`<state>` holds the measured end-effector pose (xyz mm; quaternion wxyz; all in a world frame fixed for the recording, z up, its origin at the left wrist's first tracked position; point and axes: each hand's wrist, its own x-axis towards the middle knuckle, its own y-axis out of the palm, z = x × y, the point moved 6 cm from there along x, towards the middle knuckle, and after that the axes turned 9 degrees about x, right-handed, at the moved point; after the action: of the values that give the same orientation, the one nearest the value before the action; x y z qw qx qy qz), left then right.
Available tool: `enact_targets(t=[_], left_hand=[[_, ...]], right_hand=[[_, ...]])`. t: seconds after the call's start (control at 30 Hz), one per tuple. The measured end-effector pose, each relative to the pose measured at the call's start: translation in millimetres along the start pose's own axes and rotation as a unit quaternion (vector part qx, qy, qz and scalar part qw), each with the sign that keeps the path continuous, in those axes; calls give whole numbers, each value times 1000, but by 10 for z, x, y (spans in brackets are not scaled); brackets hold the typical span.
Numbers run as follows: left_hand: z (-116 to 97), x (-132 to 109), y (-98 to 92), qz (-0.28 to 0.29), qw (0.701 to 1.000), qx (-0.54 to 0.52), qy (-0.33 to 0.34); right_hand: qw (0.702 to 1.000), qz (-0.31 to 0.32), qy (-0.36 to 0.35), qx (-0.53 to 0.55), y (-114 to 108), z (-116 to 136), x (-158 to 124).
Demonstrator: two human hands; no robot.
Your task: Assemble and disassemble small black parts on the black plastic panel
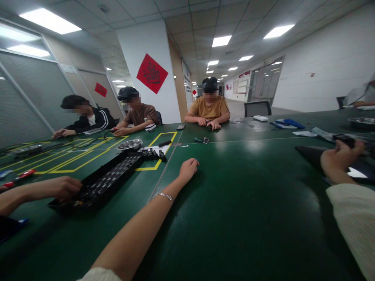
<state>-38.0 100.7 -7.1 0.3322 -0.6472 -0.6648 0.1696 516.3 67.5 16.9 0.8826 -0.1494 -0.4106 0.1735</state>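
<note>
My left hand (189, 169), with a silver bracelet (166, 196) on its wrist, rests on the green table with fingers loosely curled in; nothing shows in it. At the right my right hand (338, 160) is closed on a small black object (345, 139), whose kind I cannot make out. Beneath and beside that hand lies a dark flat sheet or pouch (312, 156). Left of my left hand stands a long black tray (88, 181) with rows of small pieces. Another person's hand (66, 187) reaches into its near end.
Several black cylinders (154, 155) stand by the tray's far end, near a metal bowl (129, 144). Pliers (200, 140) lie farther off. Across the green table (249, 218) sit three people; one (208, 107) handles a small dark part. Blue cloth (288, 124) lies at right.
</note>
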Motion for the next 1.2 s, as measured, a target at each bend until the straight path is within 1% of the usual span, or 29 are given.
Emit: enact_targets(t=[0.07,0.17,0.23,0.3,0.37,0.4,0.43,0.5,0.57,0.6,0.67,0.73,0.77,0.8,0.83,0.87,0.93,1.0,1.07,1.13,1.2], left_hand=[[-18,1,-4,-1,1000,8,4],[-31,0,-18,-10,1000,11,4],[-30,-1,-35,-23,1000,5,3],[-19,-2,-56,-39,999,-4,-3],[-8,1,-69,-51,999,-16,-9],[-2,4,-73,-55,998,-20,-12],[4,9,-77,-59,998,-25,-16],[20,20,-98,-75,996,-34,-28],[43,23,-177,-128,990,-39,-41],[57,21,-232,-162,985,-41,-45],[92,12,-346,-228,971,-41,-50],[150,15,-424,-268,961,-43,-58],[184,21,-448,-281,957,-46,-61],[226,28,-458,-289,953,-51,-70],[269,39,-453,-288,952,-60,-81],[309,50,-438,-284,952,-70,-93],[348,69,-399,-270,954,-87,-102],[329,78,-370,-259,957,-89,-91],[286,78,-355,-252,961,-84,-77],[257,79,-343,-244,963,-83,-74],[252,85,-331,-237,965,-86,-77]], right_hand=[[999,26,-33,-3,-8,289,-89],[985,91,-147,-1,104,820,-283],[966,134,-220,32,239,1173,-492],[939,179,-280,91,378,1528,-784],[894,236,-343,164,465,1909,-1177],[865,261,-376,206,457,2105,-1402],[834,284,-404,245,416,2294,-1633],[784,329,-433,299,263,2620,-2073],[733,384,-453,333,50,2878,-2468],[707,413,-458,347,-61,2974,-2631],[662,468,-459,364,-248,3098,-2871],[621,511,-464,371,-369,3151,-3014],[609,526,-466,368,-397,3157,-3052],[607,534,-466,361,-403,3153,-3072],[610,539,-464,349,-390,3141,-3081],[618,539,-464,335,-368,3126,-3085],[645,525,-462,308,-309,3094,-3078],[677,497,-462,285,-248,3068,-3051],[718,454,-456,265,-173,3047,-2960],[760,400,-453,241,-68,3015,-2789],[803,338,-445,210,76,2941,-2519]])
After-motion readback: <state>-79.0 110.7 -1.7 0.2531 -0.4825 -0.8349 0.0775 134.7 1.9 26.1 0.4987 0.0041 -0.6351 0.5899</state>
